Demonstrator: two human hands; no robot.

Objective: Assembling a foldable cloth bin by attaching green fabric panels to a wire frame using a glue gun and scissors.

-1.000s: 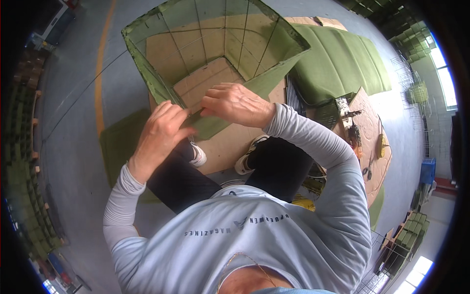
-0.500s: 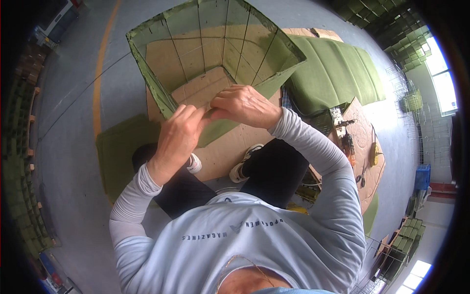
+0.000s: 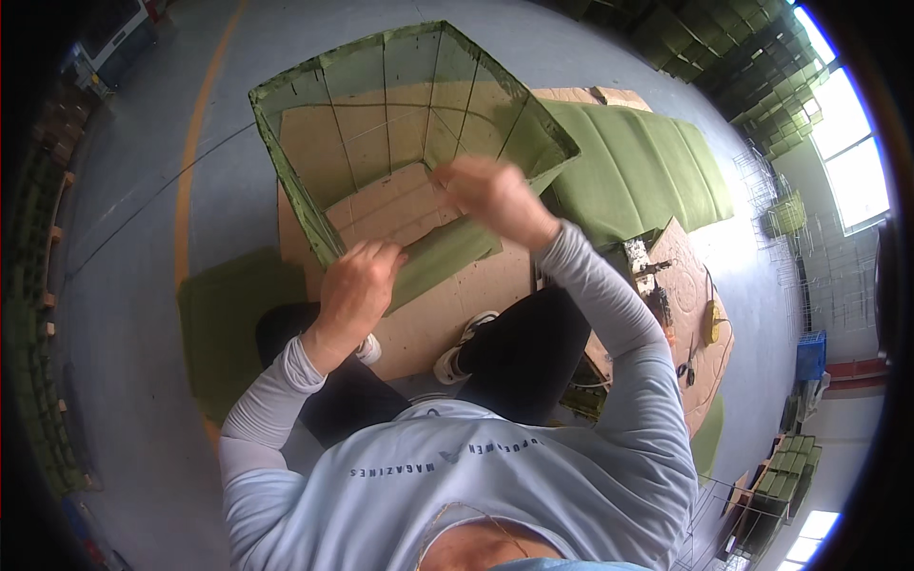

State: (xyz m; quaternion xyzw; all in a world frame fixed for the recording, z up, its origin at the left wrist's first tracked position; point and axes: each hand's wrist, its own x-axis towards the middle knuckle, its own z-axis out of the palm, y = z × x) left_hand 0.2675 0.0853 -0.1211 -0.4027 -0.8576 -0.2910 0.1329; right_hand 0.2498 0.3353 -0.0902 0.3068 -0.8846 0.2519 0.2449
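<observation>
A wire-framed box (image 3: 384, 38) covered in thin green fabric stands before me, its open top showing the dark wires and a cardboard bottom. At the near left corner of its rim my left hand (image 3: 354, 290) is closed on the green fabric (image 3: 443, 259). That fabric hangs as a loose flap over the near side. My right hand (image 3: 500, 200) is lifted over the near rim, to the right of my left hand. Motion smears its fingers, which look curled, and whether anything is in them I cannot make out.
Cardboard (image 3: 505, 271) lies under the box. Stacked green padded pieces (image 3: 633, 171) sit to the right, and green sheets (image 3: 238, 324) to the left. Scissors (image 3: 687, 369) and a yellow-handled tool (image 3: 712, 324) rest on a cardboard piece (image 3: 709, 271) at my right.
My right hand has left my left hand and moved right along the near rim. The flap now lies partly uncovered between them. The view has shifted slightly.
</observation>
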